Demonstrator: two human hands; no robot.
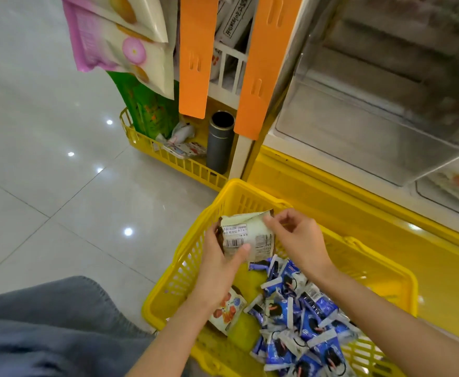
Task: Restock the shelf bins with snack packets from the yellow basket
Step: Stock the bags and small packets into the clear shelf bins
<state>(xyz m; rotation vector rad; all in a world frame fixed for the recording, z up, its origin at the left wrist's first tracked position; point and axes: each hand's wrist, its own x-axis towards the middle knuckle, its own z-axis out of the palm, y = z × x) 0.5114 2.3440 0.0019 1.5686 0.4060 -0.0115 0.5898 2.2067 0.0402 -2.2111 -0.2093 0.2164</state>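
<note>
A yellow basket (223, 202) stands on the floor in front of me, holding several blue and white snack packets (299, 319) and one white packet with red and blue print (227, 311). Above the basket's far left corner my left hand (220, 262) grips a pale green snack packet (246, 234), its barcode side facing me. My right hand (296, 238) pinches the packet's top right edge. Clear plastic shelf bins (359, 126) sit at the upper right.
A yellow shelf base (331, 197) runs behind the basket. A low yellow rack (168, 156) holds a dark cylinder (220, 142) and small packets. Two orange strips (195, 55) and hanging bags (119, 39) are above. My grey-trousered knee (46, 322) is at lower left.
</note>
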